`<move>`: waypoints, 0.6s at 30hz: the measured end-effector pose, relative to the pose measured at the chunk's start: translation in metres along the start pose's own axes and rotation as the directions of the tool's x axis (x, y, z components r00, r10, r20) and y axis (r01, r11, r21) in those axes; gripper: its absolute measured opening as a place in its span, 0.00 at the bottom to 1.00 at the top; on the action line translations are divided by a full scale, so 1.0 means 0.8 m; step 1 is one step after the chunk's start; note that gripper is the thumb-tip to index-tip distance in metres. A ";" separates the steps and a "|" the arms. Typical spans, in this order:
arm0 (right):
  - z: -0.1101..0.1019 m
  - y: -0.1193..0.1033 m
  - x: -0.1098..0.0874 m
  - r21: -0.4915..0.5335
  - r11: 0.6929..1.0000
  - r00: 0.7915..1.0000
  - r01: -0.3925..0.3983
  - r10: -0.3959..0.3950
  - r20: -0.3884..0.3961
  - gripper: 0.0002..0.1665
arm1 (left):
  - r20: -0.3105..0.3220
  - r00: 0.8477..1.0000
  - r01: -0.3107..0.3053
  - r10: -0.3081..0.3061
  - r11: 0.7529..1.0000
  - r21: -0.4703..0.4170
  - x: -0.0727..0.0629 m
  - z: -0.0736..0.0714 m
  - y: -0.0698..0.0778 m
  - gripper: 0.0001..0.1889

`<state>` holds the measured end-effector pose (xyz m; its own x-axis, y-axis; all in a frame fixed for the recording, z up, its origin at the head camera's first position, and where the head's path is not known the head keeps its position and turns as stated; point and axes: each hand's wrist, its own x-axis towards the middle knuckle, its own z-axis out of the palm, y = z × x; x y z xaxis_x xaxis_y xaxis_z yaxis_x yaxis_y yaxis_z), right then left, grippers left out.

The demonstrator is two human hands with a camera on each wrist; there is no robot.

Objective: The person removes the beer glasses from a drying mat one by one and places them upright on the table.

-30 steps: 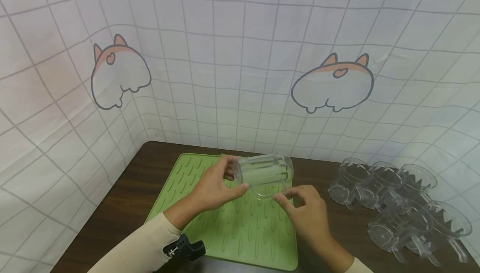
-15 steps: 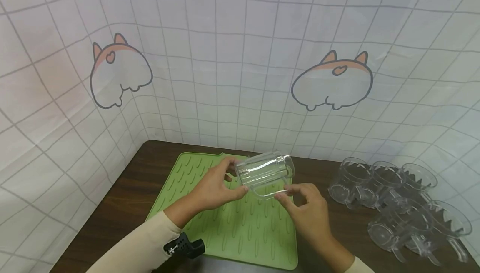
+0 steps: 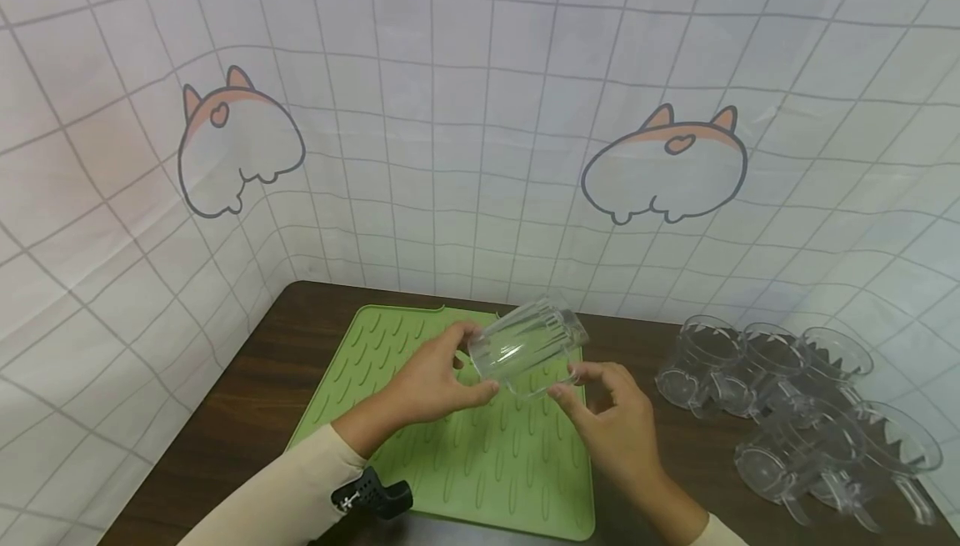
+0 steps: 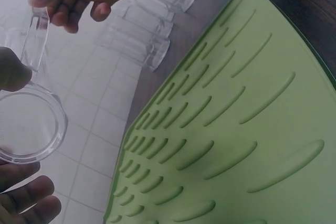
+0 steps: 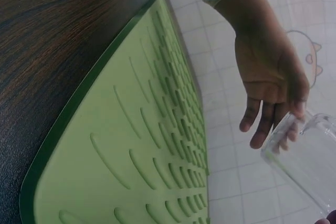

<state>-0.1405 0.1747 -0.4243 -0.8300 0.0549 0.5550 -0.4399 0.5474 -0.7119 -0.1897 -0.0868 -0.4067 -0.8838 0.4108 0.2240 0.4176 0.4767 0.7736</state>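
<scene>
A clear ribbed mug (image 3: 525, 342) is held tilted on its side above the green ridged mat (image 3: 480, 471). My left hand (image 3: 431, 379) grips its left end between thumb and fingers; in the left wrist view, the mug's round end (image 4: 29, 124) sits between them. With thumb and index finger, my right hand (image 3: 618, 429) pinches the mug's handle (image 3: 528, 389) on the lower side. The right wrist view shows the left hand (image 5: 270, 66) holding one end of the mug (image 5: 310, 153), with its far part cut off by the frame.
Several more clear mugs (image 3: 765, 463) stand upright, close together, on the dark wooden table (image 3: 232, 396) to the right of the mat. A white grid-patterned curtain (image 3: 450, 154) with cartoon animals hangs behind and at the sides. A black device (image 3: 371, 496) is on the left wrist.
The mug has tilted further and turned slightly, its right end now higher relative to the left. Both hands keep their hold and have barely shifted. Nothing else has moved.
</scene>
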 end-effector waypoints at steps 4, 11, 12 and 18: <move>0.000 -0.003 0.000 0.066 0.998 1.000 0.004 -0.004 0.010 0.19 | 0.000 1.000 0.004 -0.004 1.000 0.015 0.001 0.003 -0.001 0.37; 0.002 -0.012 -0.001 0.113 0.994 0.998 -0.013 0.006 0.063 0.19 | 0.027 0.999 0.025 -0.026 0.998 0.060 0.001 0.007 -0.005 0.36; 0.002 -0.013 -0.001 0.117 0.993 0.998 -0.010 0.002 0.069 0.19 | 0.030 0.999 0.026 -0.028 0.997 0.071 0.002 0.008 -0.006 0.36; 0.007 -0.018 -0.004 0.179 0.984 0.994 0.018 -0.036 0.100 0.20 | 0.041 0.998 0.039 -0.043 0.993 0.113 0.003 0.016 -0.008 0.37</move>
<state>-0.1332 0.1620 -0.4184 -0.8436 -0.0488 0.5348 -0.5090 0.3901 -0.7673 -0.1916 -0.0793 -0.4188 -0.8918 0.4210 0.1659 0.4043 0.5769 0.7097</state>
